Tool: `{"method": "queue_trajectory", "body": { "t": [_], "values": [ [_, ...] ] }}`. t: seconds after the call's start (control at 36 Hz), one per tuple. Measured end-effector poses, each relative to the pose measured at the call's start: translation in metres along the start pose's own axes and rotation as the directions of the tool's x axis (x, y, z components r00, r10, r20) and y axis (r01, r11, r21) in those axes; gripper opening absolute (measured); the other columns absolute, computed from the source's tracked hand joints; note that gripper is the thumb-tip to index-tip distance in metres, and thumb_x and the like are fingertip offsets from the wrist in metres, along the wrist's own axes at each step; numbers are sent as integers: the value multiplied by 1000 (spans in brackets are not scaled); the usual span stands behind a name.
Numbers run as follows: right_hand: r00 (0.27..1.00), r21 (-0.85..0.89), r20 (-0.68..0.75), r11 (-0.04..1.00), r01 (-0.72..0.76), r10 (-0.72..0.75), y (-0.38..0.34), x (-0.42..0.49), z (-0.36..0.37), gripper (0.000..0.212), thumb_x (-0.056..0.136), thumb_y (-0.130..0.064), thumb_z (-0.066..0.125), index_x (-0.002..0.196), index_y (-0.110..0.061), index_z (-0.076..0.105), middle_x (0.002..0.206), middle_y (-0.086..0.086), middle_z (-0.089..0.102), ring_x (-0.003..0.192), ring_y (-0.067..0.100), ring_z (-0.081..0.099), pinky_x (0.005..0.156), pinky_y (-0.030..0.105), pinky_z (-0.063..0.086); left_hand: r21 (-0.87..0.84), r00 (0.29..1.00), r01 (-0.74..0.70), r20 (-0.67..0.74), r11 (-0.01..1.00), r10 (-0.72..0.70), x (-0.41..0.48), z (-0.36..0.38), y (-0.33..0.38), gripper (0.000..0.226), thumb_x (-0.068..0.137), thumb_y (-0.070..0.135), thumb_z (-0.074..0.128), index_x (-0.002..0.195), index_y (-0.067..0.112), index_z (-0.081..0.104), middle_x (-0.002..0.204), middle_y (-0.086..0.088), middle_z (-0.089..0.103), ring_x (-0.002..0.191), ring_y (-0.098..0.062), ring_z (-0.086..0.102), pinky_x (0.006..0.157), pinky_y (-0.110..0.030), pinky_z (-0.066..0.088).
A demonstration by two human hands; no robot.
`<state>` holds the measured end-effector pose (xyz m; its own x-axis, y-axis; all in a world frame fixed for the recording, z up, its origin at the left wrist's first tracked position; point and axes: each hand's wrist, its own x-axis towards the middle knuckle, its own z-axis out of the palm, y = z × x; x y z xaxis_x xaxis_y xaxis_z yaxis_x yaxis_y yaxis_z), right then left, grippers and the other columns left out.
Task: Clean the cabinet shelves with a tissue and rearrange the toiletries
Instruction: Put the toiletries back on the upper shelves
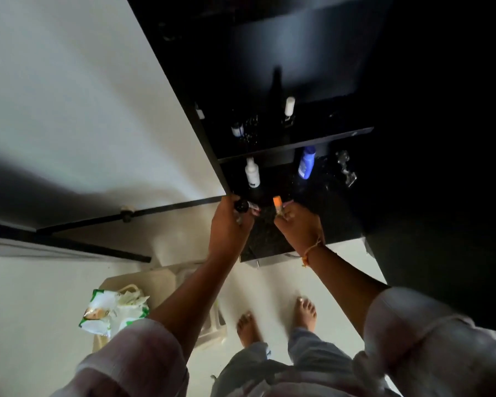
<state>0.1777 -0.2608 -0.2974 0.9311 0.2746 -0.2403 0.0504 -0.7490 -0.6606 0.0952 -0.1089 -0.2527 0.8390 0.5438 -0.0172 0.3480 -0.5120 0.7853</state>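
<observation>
A dark open cabinet fills the upper right, with a black shelf board [298, 144] across it. My left hand [229, 224] is closed around a small dark-capped bottle [242, 206] at the cabinet's lower left corner. My right hand [298, 227] grips a small orange-topped tube [277, 203] over the speckled dark counter [269, 239]. A white bottle [252, 173] and a blue bottle [307, 163] stand under the shelf board. On the shelf above stand a white-capped item [289, 106] and a small bottle [237, 129]. No tissue is in either hand.
A green and white wipes pack [109, 308] lies on a pale stool [155, 279] at lower left. A glass item [345, 167] sits at the right on the counter. The white wall [83, 110] is left of the cabinet. My bare feet stand on the light floor [272, 285].
</observation>
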Motion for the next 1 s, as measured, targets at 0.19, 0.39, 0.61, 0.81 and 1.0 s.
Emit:
{"method": "queue_trajectory", "body": {
  "t": [0.19, 0.39, 0.61, 0.81, 1.0],
  "values": [
    [992, 141, -122, 989, 54, -37, -35, -35, -56, 17, 81, -37, 68, 74, -28, 55, 60, -14, 60, 55, -6, 56, 50, 10, 35, -90, 977, -206, -83, 974, 198, -10, -35, 66, 35, 87, 33, 65, 98, 61, 46, 98, 28, 60, 87, 8, 62, 70, -12, 51],
    [934, 197, -318, 953, 231, -161, -89, -40, -125, 14, 80, -33, 70, 89, -28, 61, 77, -8, 69, 74, 10, 66, 69, 26, 54, -191, 929, -364, -145, 912, 340, 6, -71, 130, 31, 89, 33, 65, 118, 34, 55, 109, 15, 61, 98, -3, 64, 86, -29, 56],
    [778, 231, -542, 834, 501, -318, -156, -38, -207, 19, 78, -29, 70, 95, -32, 63, 84, -13, 71, 78, -3, 66, 74, 22, 56, -199, 780, -610, -319, 767, 538, 30, -122, 221, 37, 89, 26, 66, 125, 30, 57, 114, 15, 57, 99, -5, 64, 86, -27, 56],
    [571, 78, -696, 745, 662, -435, -220, -35, -282, 23, 80, -28, 70, 103, -31, 65, 91, -14, 68, 81, -2, 65, 73, 23, 55, -131, 609, -773, -423, 620, 671, 47, -166, 299, 43, 88, 31, 66, 128, 36, 52, 116, 15, 57, 105, -11, 64, 86, -26, 56],
    [318, -133, -794, 659, 740, -518, -285, -39, -370, 23, 78, -30, 64, 101, -26, 67, 91, -8, 67, 81, 13, 65, 76, 39, 55, 203, 334, -852, -497, 482, 801, 61, -221, 381, 41, 86, 28, 67, 125, 21, 59, 118, 8, 58, 111, -4, 52, 98, -13, 40]
  ]
}}
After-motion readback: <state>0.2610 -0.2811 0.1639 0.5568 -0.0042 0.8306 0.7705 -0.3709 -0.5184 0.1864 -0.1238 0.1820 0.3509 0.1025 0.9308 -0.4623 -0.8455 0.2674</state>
